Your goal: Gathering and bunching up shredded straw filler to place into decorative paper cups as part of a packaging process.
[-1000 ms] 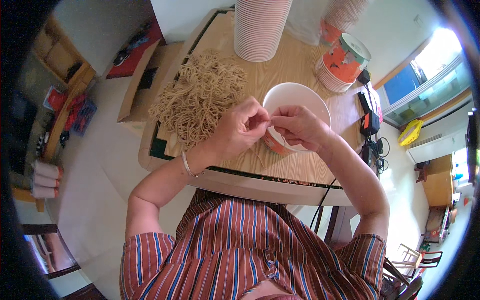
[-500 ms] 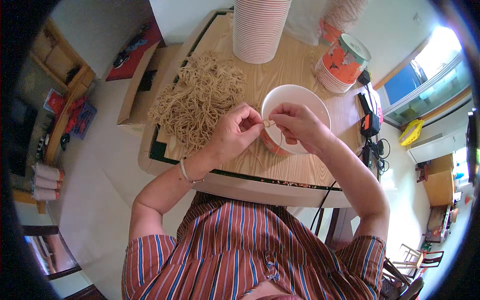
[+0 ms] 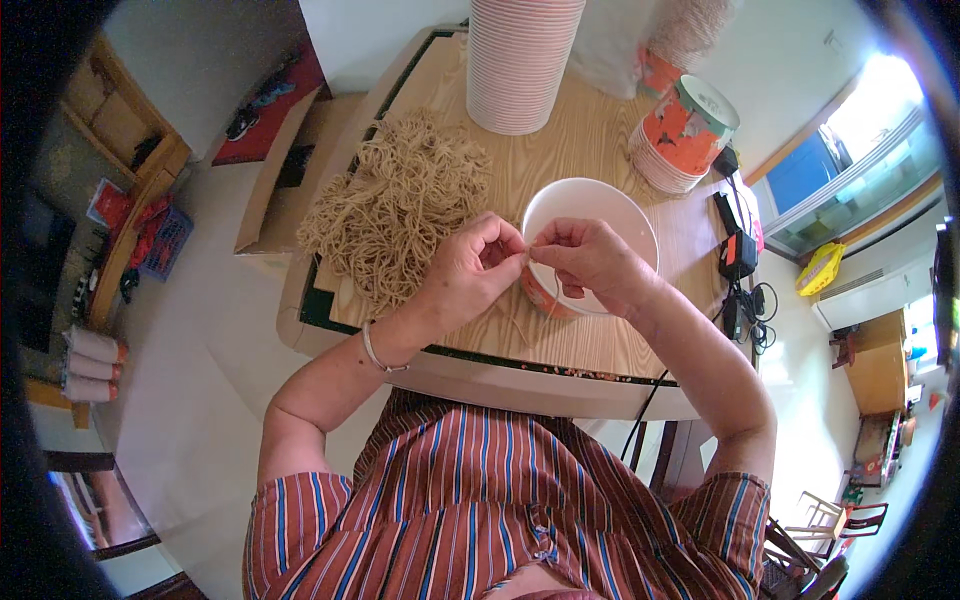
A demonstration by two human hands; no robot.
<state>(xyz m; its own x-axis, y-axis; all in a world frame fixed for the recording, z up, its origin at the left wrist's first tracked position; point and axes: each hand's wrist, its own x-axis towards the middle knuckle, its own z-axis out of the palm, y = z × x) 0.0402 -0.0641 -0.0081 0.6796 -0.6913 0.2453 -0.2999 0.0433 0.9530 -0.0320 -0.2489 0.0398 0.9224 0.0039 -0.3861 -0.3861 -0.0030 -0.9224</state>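
Both hands meet over the near rim of a white paper bucket (image 3: 610, 205) with an orange outside. My left hand (image 3: 475, 262), a bangle on its wrist, pinches a thin tan string (image 3: 519, 325) between thumb and forefinger. Fingertip to fingertip with it, my right hand (image 3: 592, 262) pinches the same string, its other fingers curled over the bucket's opening. The string's ends hang below the fingers, in front of the bucket; the part between the fingertips is mostly hidden. Left of the bucket lies a large tangled heap of tan strings (image 3: 400, 200).
A tall stack of white paper buckets (image 3: 520, 70) stands at the table's far side. To its right are orange-printed buckets (image 3: 685, 125). Black adapters and cables (image 3: 740, 255) lie along the right edge of the wood-grain table (image 3: 590, 350). An open cardboard box (image 3: 280, 195) stands at the left.
The small loop of string between my fingertips no longer shows, and the fingertips have come closer together. The right hand has shifted slightly left.
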